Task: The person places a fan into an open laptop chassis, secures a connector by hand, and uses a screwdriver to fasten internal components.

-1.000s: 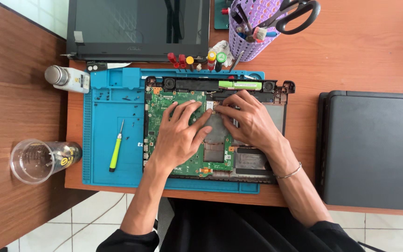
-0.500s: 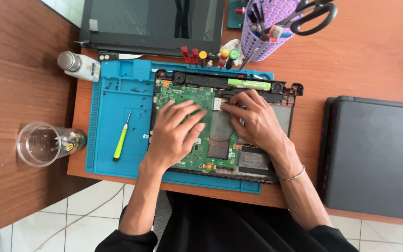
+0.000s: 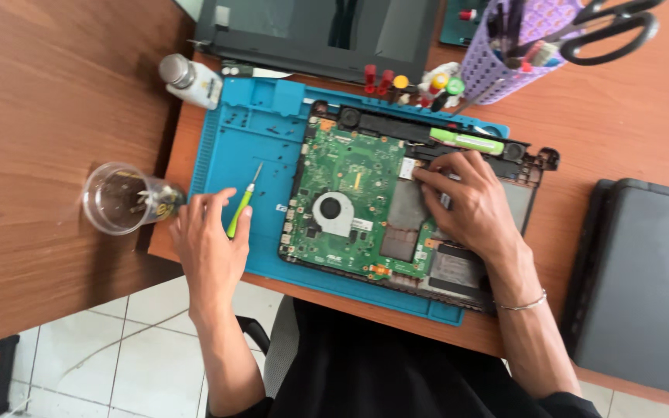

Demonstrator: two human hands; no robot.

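Left of the green circuit board (image 3: pixel 350 205) on the blue mat (image 3: pixel 234 147), the left hand (image 3: pixel 209 248) pinches the light, slim, rigid green screwdriver (image 3: pixel 241 207) mid-handle (best grip there), while the right hand (image 3: pixel 470 203) presses, fingers spread, on the fragile board.

**Colours and patterns on the bench**

Motherboard (image 3: pixel 350 205): green, with a white round fan (image 3: pixel 333 213). Repair mat (image 3: pixel 249 128): bright blue. Screwdriver (image 3: pixel 240 210): lime-green handle. Pen holder (image 3: pixel 505 58): lilac, perforated grid pattern. Scissors (image 3: pixel 609 27): black handles. Bench (image 3: pixel 48 101): reddish-brown wood grain. Closed laptop (image 3: pixel 644 286): dark grey.
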